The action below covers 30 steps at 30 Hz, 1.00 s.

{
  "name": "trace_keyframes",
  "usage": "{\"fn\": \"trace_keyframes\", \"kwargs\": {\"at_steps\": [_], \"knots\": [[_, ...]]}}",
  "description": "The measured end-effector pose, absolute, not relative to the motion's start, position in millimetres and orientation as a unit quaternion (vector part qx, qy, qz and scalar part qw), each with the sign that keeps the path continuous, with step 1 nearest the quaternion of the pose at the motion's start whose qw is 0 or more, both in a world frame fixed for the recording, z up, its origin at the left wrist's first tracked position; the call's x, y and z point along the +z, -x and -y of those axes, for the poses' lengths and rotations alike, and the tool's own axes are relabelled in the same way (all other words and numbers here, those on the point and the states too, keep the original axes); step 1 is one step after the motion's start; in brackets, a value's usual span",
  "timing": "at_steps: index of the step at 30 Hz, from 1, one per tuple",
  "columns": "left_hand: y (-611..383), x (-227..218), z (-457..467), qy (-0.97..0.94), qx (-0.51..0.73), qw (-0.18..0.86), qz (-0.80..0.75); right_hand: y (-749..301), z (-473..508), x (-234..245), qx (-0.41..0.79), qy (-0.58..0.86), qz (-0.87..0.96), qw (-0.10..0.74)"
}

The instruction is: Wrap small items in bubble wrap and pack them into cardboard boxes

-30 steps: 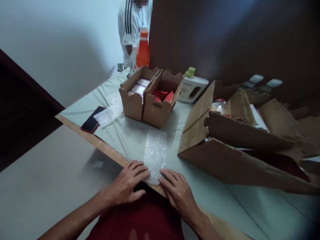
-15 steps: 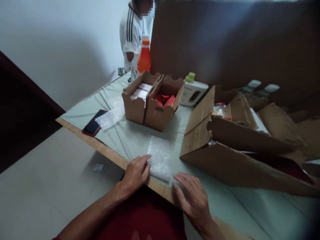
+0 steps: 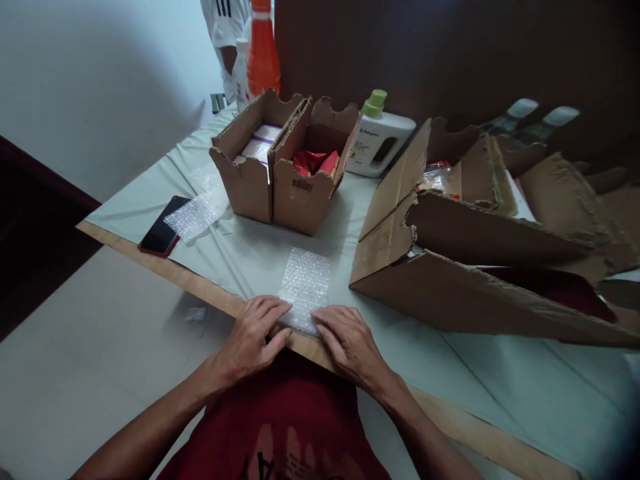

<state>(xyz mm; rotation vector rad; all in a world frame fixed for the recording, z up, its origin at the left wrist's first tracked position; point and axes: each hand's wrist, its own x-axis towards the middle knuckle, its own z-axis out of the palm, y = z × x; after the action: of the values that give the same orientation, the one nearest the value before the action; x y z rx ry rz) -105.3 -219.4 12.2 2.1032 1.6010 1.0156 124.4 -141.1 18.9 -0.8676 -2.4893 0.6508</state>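
A clear bubble wrap pouch lies flat on the pale green table cover, its near end close to the table's edge. At its near left side rests my left hand, fingertips on the wrap and thumb apart, lower down near the edge. My right hand touches the near right side of the pouch, its fingers loosely bent and its thumb spread away. Neither hand is closed around the pouch. Whether anything is inside the wrap, I cannot tell.
Left on the table, another bubble wrap piece partly covers a phone. Behind stand two small cardboard bins, a detergent bottle and an orange bottle. Large cardboard boxes fill the right. A person stands beyond.
My right hand has moved left, from beside the pouch onto its near right side. My left hand stays at the left side. The view has tilted down.
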Motion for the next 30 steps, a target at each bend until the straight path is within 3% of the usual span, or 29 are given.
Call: {"fn": "trace_keyframes", "kwargs": {"at_steps": [5, 10, 15, 23, 25, 28, 30], "knots": [[110.2, 11.5, 209.8, -0.728, 0.329, 0.179, -0.575, -121.7, 137.5, 21.5, 0.201, 0.303, 0.919, 0.152], [117.3, 12.2, 201.1, -0.737, 0.295, 0.205, -0.572, -118.5, 129.5, 30.5, 0.271, 0.302, 0.904, 0.134], [121.7, 14.9, 189.7, -0.74, 0.292, 0.23, -0.56, -116.0, 127.3, 33.7, 0.264, 0.313, 0.904, 0.124], [127.1, 25.0, 181.5, -0.669, 0.296, 0.33, -0.597, -109.3, 109.5, 29.2, 0.405, 0.39, 0.813, 0.151], [124.0, 21.7, 179.7, -0.651, 0.286, 0.315, -0.629, -110.5, 113.2, 25.9, 0.365, 0.407, 0.818, 0.179], [117.3, 13.0, 171.7, -0.648, 0.286, 0.225, -0.67, -114.4, 124.4, 24.9, 0.186, 0.402, 0.857, 0.263], [114.1, 7.3, 163.9, -0.647, 0.289, 0.174, -0.683, -114.4, 130.1, 26.2, 0.09, 0.355, 0.891, 0.268]]}}
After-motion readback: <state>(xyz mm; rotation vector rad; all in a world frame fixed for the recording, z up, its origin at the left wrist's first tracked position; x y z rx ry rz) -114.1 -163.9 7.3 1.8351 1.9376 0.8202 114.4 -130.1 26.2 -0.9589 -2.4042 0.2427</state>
